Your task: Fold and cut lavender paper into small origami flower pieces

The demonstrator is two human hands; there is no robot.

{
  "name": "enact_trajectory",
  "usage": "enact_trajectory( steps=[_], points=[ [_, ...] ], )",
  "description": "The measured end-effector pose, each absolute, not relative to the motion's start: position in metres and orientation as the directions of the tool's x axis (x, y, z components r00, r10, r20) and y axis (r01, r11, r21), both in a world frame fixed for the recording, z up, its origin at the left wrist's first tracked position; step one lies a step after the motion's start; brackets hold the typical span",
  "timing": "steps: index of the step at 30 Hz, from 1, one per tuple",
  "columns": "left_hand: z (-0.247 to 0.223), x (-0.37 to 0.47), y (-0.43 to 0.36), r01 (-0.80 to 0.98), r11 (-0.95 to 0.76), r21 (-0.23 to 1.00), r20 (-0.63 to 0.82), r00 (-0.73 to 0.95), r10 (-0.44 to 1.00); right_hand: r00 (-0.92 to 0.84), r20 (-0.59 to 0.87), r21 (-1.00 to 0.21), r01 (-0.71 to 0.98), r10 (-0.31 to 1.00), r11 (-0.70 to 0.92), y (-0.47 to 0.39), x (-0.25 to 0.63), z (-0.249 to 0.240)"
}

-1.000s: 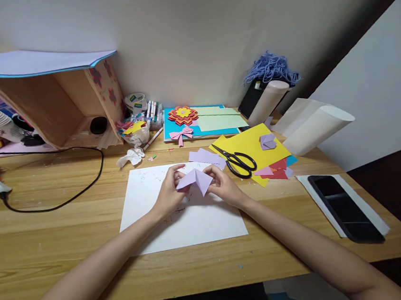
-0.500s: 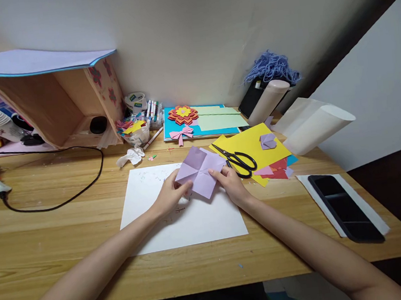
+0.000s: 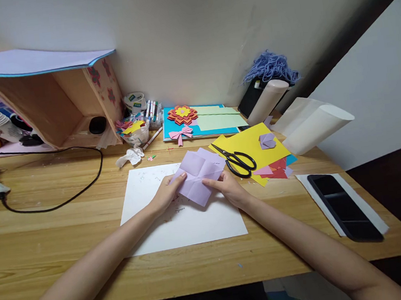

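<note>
Lilac creased paper (image 3: 197, 184), above the far part of the white sheet (image 3: 194, 229), pinch lightly with left hand (image 3: 163, 195) and right hand (image 3: 232, 188), each grip closed on it, tensioning evenly to avoid tearing.

A pale grey wall (image 3: 189, 46), softly shadowed toward the right, rises behind a light wood-grain desk (image 3: 72, 263) with visible planks.

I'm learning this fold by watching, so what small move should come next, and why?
Probably re-pinch one crease of the purple square. It lies opened out with crossing creases, and the left hand and right hand already hold opposite sides, thumbs on top, so folding along those lines looks easiest.
</note>
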State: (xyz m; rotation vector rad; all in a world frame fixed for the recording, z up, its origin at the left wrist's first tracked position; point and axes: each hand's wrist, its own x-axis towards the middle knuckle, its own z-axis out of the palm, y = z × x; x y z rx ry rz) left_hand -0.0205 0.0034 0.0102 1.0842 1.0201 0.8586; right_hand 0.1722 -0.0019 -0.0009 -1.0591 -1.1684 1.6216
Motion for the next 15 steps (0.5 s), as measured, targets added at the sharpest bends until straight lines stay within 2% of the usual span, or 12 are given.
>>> enact_trajectory(
  steps=[4,8,15],
  points=[
    [0.0108,-0.0195,0.0040,-0.053,0.204,0.978,-0.182,0.274,0.944,-0.246,-0.200,-0.945,-0.207,0.948,-0.253,0.0005,0.1717,-0.0020],
    [0.0121,-0.0189,0.0044,-0.113,0.179,0.977,-0.147,0.251,0.957,-0.218,-0.242,-0.920,-0.258,0.945,-0.295,0.0011,0.1703,0.0016],
    [0.0099,-0.0188,0.0038,-0.228,0.145,0.963,-0.069,0.311,0.948,-0.263,-0.210,-0.917,-0.282,0.942,-0.283,0.0016,0.1701,0.0009]
  ],
)
